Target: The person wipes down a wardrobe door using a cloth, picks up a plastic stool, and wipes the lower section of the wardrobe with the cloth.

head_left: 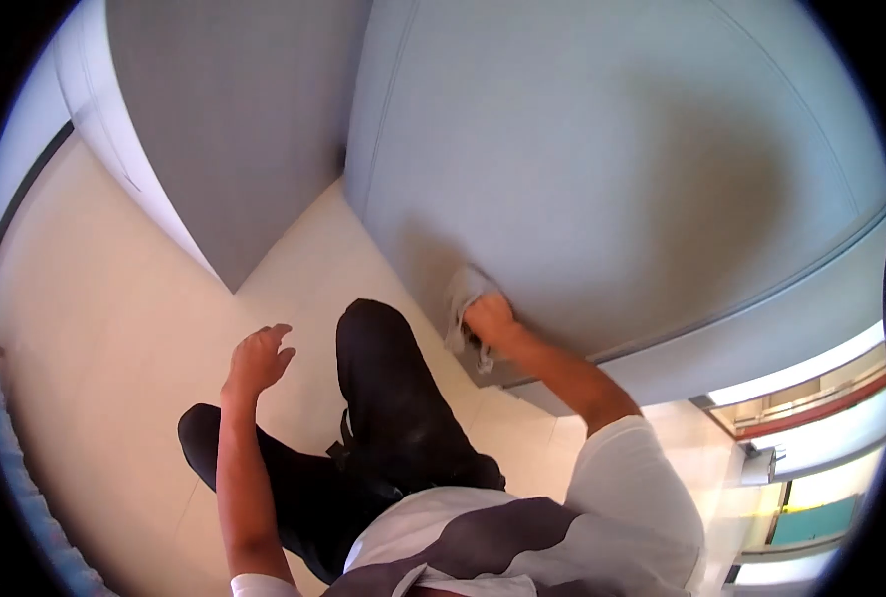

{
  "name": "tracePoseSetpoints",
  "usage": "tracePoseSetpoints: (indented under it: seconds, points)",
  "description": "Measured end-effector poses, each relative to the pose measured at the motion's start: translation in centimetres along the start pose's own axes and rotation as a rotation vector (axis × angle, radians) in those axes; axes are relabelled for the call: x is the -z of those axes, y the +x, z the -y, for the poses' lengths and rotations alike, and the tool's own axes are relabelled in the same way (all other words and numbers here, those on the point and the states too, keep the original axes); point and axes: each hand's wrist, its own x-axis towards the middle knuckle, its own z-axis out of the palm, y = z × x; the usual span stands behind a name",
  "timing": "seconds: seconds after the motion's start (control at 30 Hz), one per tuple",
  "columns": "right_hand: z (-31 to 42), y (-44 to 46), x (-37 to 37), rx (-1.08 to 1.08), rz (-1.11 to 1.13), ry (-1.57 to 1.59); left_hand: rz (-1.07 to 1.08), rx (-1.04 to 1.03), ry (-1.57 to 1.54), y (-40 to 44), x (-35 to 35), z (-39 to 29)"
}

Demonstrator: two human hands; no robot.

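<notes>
My right hand [490, 318] is closed around a crumpled grey-white cloth [466, 297]. It presses the cloth against the lower edge of a large grey panel [522, 149], close to the floor. A loose end of the cloth hangs below my fingers. My left hand [259, 358] hangs in the air over the floor at the left, fingers apart and holding nothing. Between my hands, my bent knee in black trousers [388, 368] rises from a low squat.
A darker grey panel [234, 119] stands at the upper left, its corner reaching down to the pale tiled floor [104, 269]. A blue textured edge [30, 488] runs along the far left. Shelves or doorways [811, 408] show at the right.
</notes>
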Motion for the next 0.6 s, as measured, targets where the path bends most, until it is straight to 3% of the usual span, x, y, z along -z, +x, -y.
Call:
tracePoseSetpoints:
  seconds: [0.07,0.1,0.13,0.17,0.23,0.3,0.43,0.5,0.57,0.6]
  points:
    - [0.1,-1.0,9.2,-0.189,-0.072,0.03,0.015,-0.025,0.013,0.2,-0.2,0.0]
    - [-2.4,0.2,6.9,-0.169,-0.433,0.171,0.006,-0.043,0.022,0.3,-0.4,-0.2]
    - [-2.5,-1.0,13.5,-0.13,-0.78,0.205,0.021,-0.041,0.02,0.4,-0.5,-0.2]
    - [-3.7,-1.8,15.4,-0.257,-0.76,0.07,0.02,-0.047,0.004,0.6,-0.7,-0.2]
    - [-5.4,-3.5,23.0,-0.233,-1.0,-0.099,0.017,-0.063,-0.041,0.6,-0.9,-0.6]
    - [-7.6,-4.1,25.4,-0.3,-1.127,-0.171,0.045,-0.058,-0.02,0.7,-1.3,-0.2]
    - [-7.9,-1.2,24.1,-0.43,-1.083,-0.14,0.082,-0.036,0.009,0.9,-1.1,-0.9]
    - [-7.2,2.9,20.4,-0.227,-1.203,-0.007,0.113,-0.004,0.018,0.9,-1.1,-1.0]
    - [-5.0,5.8,18.3,-0.047,-1.046,0.124,0.118,0.007,0.02,0.9,-1.2,-0.9]
    - [-4.1,7.6,15.6,-0.069,-0.999,0.16,0.122,0.016,0.022,0.9,-1.1,-0.9]
